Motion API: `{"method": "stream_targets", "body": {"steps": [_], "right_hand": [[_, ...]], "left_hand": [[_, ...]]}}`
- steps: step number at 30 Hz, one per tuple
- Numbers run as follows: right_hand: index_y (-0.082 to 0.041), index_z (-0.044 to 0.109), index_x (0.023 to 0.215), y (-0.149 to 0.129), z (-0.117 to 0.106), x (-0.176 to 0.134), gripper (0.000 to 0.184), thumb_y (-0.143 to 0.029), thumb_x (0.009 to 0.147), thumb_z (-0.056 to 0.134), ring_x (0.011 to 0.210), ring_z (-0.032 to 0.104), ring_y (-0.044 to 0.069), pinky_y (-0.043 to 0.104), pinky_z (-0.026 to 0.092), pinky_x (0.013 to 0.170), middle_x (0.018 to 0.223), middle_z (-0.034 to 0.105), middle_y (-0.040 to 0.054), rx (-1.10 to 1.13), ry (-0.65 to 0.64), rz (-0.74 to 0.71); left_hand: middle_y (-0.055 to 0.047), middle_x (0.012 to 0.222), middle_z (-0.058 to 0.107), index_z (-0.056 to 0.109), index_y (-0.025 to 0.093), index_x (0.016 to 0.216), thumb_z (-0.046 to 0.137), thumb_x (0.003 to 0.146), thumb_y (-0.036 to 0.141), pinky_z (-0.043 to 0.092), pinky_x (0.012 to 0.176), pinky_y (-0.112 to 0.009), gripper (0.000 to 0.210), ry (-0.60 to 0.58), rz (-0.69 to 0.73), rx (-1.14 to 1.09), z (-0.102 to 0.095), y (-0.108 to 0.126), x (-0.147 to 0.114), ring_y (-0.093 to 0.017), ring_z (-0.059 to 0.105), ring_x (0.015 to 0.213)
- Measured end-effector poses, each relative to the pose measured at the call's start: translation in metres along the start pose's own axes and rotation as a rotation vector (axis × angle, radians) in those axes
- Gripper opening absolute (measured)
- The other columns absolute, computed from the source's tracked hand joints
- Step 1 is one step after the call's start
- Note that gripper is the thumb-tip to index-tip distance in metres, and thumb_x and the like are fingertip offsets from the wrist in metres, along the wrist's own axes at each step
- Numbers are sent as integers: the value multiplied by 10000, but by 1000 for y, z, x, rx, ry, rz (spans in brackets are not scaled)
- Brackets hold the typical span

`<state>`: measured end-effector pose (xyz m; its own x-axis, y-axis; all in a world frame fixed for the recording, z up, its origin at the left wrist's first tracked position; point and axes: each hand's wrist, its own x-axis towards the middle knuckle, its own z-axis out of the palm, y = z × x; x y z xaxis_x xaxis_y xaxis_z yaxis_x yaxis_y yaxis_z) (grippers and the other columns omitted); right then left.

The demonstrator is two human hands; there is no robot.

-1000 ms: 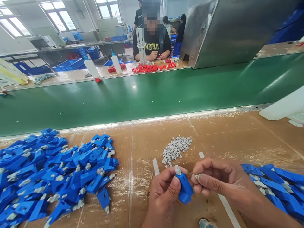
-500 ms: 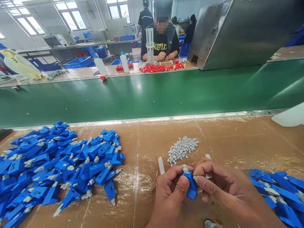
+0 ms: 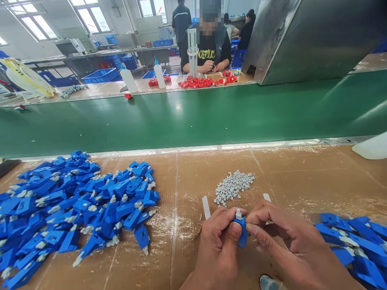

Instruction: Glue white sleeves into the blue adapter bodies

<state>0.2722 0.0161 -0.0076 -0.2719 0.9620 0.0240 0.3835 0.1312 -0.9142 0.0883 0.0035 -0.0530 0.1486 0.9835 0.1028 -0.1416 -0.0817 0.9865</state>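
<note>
Between the thumb and fingers of my left hand [image 3: 218,239] is a blue plastic part [image 3: 242,238], its small grey tip [image 3: 238,214] pointing up. My right hand [image 3: 282,235] is closed in a pinch against the right side of that part; whatever its fingertips hold is hidden. Just beyond both hands lies a heap of small grey pieces [image 3: 234,186]. A white strip [image 3: 206,207] is beside my left hand, and another pale strip [image 3: 266,197] shows behind my right fingers.
A large pile of blue parts with grey tips [image 3: 75,205] covers the left of the brown table [image 3: 193,173]; more blue parts [image 3: 359,241] lie at the right. Beyond runs a green belt [image 3: 181,121]. A co-worker [image 3: 208,48] sits opposite, behind red parts [image 3: 199,82].
The view has shifted slightly. The blue part has turned in my fingers so less of its body shows. My right fingertips stay pinched at its side.
</note>
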Motion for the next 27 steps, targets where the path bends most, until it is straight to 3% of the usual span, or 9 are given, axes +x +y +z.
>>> {"method": "stream_targets", "body": {"steps": [4, 8, 12, 17, 27], "right_hand": [[-281, 794, 881, 6, 0, 1, 286, -440, 1092, 684, 675, 689, 170, 276, 535, 624, 786, 735, -1, 50, -4, -17], [-255, 784, 802, -3, 0, 2, 388, -598, 981, 817, 645, 654, 155, 265, 547, 615, 734, 706, -7, 261, 23, 181], [-241, 783, 872, -10, -1, 4, 463, -656, 800, 975, 607, 624, 121, 228, 560, 553, 747, 680, -25, 494, 58, 367], [-248, 897, 1053, -7, -3, 6, 572, -651, 680, 1053, 594, 627, 114, 178, 535, 451, 712, 582, -42, 602, -13, 453], [-336, 963, 1040, -3, 3, 2, 483, -641, 678, 1058, 439, 527, 28, 162, 557, 436, 725, 603, -45, 698, -64, 497]], "left_hand": [[-74, 941, 675, 845, 194, 1183, 609, 1125, 501, 481, 759, -310, 392, -3, -9, 1, -1, 0, 1, -192, 625, 864], [-78, 1011, 689, 809, 191, 1225, 654, 1092, 560, 510, 759, -303, 422, -25, -153, -113, 0, 3, -2, -178, 615, 859], [-40, 961, 641, 702, 175, 1233, 757, 1021, 599, 521, 694, -256, 477, -14, -246, -305, 2, 5, -4, -136, 561, 793], [-32, 887, 643, 638, 159, 1061, 784, 1001, 605, 510, 637, -222, 473, -63, -231, -411, 3, 11, -2, -108, 553, 729], [-38, 889, 675, 597, 180, 1004, 760, 1032, 569, 473, 709, -247, 423, -29, -147, -314, 2, 10, -7, -119, 593, 774]]}}
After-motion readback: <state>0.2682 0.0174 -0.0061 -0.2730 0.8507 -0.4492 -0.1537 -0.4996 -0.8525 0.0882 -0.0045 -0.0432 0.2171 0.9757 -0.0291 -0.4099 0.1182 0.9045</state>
